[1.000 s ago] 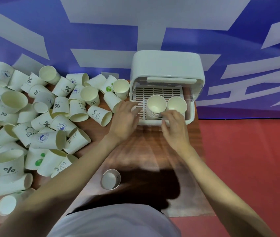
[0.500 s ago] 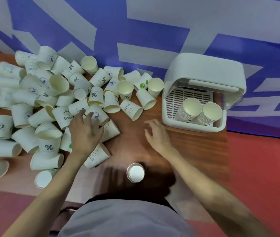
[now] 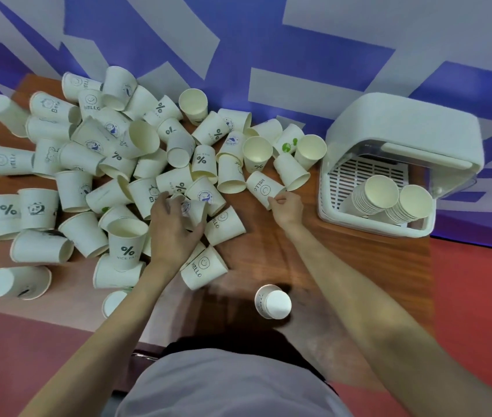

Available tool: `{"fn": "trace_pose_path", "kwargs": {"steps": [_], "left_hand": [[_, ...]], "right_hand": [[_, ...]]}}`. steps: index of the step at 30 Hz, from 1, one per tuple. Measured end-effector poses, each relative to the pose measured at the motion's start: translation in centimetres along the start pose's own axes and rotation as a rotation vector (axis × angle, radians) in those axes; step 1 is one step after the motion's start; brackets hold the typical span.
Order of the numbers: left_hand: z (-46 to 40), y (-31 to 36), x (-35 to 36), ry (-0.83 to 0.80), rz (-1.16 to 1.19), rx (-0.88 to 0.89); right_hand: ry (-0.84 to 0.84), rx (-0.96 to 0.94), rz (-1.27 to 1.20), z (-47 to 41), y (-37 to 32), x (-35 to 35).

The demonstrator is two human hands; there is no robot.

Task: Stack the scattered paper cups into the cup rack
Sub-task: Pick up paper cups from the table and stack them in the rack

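Two hands | left (image 3: 175, 230) grips badge cup (image 3: 193, 210) | right (image 3: 288, 206) pinches HELLO cup (image 3: 262, 186)

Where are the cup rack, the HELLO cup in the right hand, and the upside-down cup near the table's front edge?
cup rack (image 3: 401, 121): head view, on its white top cover.
HELLO cup (image 3: 261, 185): head view, on its printed side wall.
upside-down cup (image 3: 278, 303): head view, on its upturned base.

Matt white paper cups with printed logos (image 3: 124, 188) litter a glossy brown wood-grain tabletop (image 3: 269, 251). At three o'clock, a smooth white plastic cup rack (image 3: 401, 130) with a clear plastic flap holds ribbed-looking nested paper stacks (image 3: 389, 203).
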State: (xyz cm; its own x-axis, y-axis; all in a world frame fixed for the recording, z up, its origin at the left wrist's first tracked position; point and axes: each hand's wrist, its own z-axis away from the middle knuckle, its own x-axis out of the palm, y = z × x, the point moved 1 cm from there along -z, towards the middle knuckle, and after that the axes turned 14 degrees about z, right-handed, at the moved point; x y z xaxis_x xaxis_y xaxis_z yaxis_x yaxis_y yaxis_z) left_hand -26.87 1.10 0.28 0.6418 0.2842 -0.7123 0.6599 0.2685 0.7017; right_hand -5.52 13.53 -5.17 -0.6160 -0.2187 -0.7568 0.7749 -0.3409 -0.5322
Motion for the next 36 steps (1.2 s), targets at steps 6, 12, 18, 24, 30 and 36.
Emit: {"fn": "trace_pose_path", "kwargs": {"steps": [6,12,18,24,30,36], "left_hand": [[-0.2,1.5,-1.3,-0.002,0.130,0.015],[-1.3,4.8,-0.8,-0.051,0.231,0.151],[-2.3,10.5,2.8,-0.156,0.405,0.189],[-1.9,18.5,7.8,-0.302,0.687,0.080],[-1.7,26.1,12.2,-0.402,0.819,0.102],[-1.8,28.3,16.3,-0.469,0.857,0.060]], "right_hand": [[0.079,-0.125,0.009,1.4,-0.1,-1.0],[0.244,-0.327,-0.028,4.8,1.7,-5.9],[0.489,-0.469,0.079,7.7,4.8,-12.0],[0.800,-0.429,0.119,8.3,9.5,-18.2],[0.913,-0.375,0.172,6.0,13.3,-23.3],[0.889,-0.372,0.194,4.1,15.9,-24.6]]}}
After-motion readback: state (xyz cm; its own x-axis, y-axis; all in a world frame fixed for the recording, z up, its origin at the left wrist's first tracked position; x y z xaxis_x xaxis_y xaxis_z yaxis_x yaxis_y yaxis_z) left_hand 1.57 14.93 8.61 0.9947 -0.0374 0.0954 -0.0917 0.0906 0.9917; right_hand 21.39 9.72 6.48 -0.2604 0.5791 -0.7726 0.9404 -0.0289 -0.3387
